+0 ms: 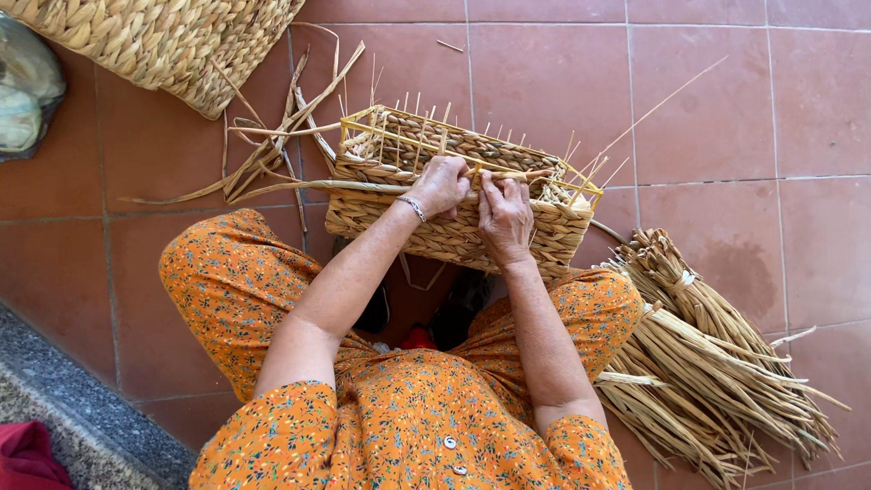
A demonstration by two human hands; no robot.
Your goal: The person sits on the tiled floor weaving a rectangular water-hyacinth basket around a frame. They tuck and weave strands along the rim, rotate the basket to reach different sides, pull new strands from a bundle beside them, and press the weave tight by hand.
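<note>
- Far left edge there's a crumpled grey-green bag (pixel 23 86) on the floor, and a bit of red cloth (pixel 27 458) down in the bottom corner next to a grey stone strip (pixel 82 417).
- Top left, a big finished woven basket (pixel 163 41) sits partly out of shot on the reddish floor tiles (pixel 726 100).
- A loose bunch of flat dried strands (pixel 272 154) trails across the tiles between that big basket and the smaller one, touching the smaller one's left end.
- Middle of the shot: a small rectangular basket (pixel 454 195), half woven, sits on the floor right in front of the person's knees, with thin upright sticks poking up all around its rim.
- The left hand (pixel 442 186), silver bracelet (pixel 413 208) on the wrist, is curled over the near rim of the small basket, fingers pressed around a strand there.
- The right hand (pixel 504 218) is just beside it, nearly touching, fingertips pinching a strand against the same rim.
- Both arms come out of an orange flowered dress (pixel 408 417) that fills the bottom of the frame.
- On the right, a thick bundle of dried reeds (pixel 708 363) lies on the tiles, tied near its top end, touching the person's knee and close to the small basket's right corner.
</note>
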